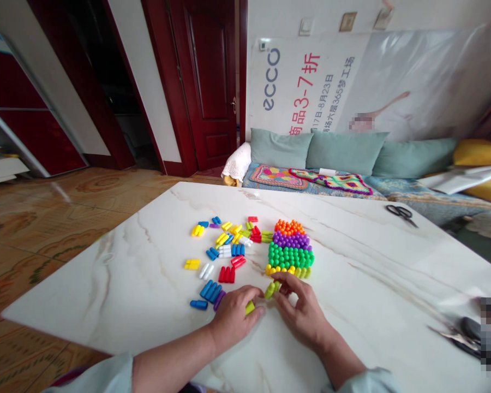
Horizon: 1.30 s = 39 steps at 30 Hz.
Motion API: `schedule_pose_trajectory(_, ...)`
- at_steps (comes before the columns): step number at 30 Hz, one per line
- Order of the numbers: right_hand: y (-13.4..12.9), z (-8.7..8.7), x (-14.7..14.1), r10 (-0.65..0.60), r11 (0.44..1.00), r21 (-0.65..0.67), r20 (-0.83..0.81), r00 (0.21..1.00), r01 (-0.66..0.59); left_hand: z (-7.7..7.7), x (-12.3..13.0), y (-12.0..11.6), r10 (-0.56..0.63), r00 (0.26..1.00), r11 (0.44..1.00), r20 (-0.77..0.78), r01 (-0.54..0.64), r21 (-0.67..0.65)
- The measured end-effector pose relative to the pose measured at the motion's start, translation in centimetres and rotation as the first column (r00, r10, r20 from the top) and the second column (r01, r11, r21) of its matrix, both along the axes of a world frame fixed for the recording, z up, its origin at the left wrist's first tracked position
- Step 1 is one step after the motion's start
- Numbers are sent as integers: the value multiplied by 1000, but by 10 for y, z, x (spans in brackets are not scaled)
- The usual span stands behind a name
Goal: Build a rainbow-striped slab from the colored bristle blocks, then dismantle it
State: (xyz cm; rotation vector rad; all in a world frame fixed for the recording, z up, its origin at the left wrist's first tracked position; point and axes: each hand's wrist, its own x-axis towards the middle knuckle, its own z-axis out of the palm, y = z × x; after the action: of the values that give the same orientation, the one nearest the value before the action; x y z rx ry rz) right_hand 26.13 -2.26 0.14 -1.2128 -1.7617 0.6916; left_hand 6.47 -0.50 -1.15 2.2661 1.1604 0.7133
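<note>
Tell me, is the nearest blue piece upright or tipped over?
Lying on its side: the blue piece stretches lengthwise along the white tabletop.

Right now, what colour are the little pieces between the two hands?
The little pieces are lime green, clearest in the head view.

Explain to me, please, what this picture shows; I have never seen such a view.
There is no machine here: you see a person's two bare hands. One camera, worn on the head, looks forward and down past the arms. On the white table, many small coloured pieces lie loose at the left; beside them stands a tight block in orange, purple, green, yellow and lime rows. Black scissors lie at the far right. The left hand holds a lime piece, partly hidden; the right hand appears to hold a lime pair.
</note>
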Motion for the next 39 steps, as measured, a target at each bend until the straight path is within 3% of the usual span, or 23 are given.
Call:
schedule_pose_trajectory(4, 2, -2, -1, -19, 1000, 14, 111, 994, 17, 0, -2, 0, 33, 999, 994, 17, -35, 104)
schedule_pose_trajectory(8, 1, 0, -1, -5, 999, 49, 165, 986, -4, -2, -7, 0, -26, 996, 984, 85, 10, 180)
schedule_pose_trajectory(10, 1, 1, -1, -57, 996, 75, 158, 986, 46, -5, -9, 2, -28, 993, 982, 117, 5, 190)
schedule_pose_trajectory(19, 3, 2, -3, -23, 999, 34, 247, 969, 15, -12, -4, 20, 23, 985, 989, 171, -47, 139)
schedule_pose_trajectory(22, 4, 3, 0, -45, 997, 71, 181, 983, 33, -12, -4, 21, 17, 984, 994, 176, -36, 107)
schedule_pose_trajectory(24, 6, 4, 7, -189, 968, 175, 54, 980, 177, -13, -5, 22, 21, 983, 995, 182, -38, 92)
schedule_pose_trajectory(26, 9, 5, 20, -396, 873, 284, -65, 916, 397, -13, -6, 22, 34, 981, 996, 191, -49, 79)
schedule_pose_trajectory(28, 11, 5, 36, -603, 733, 324, -96, 792, 598, -13, -7, 22, 41, 980, 996, 196, -55, 68)
schedule_pose_trajectory(31, 11, 2, 56, -809, 583, 270, 105, 578, 766, -13, -7, 22, 50, 979, 996, 197, -64, 64)
schedule_pose_trajectory(34, 10, -2, 65, -793, 580, 205, 363, 490, 788, -13, -6, 23, 60, 978, 994, 199, -76, 74)
schedule_pose_trajectory(39, 11, -7, 65, -690, 655, 152, 520, 503, 740, -12, -6, 22, 64, 978, 992, 197, -83, 91)
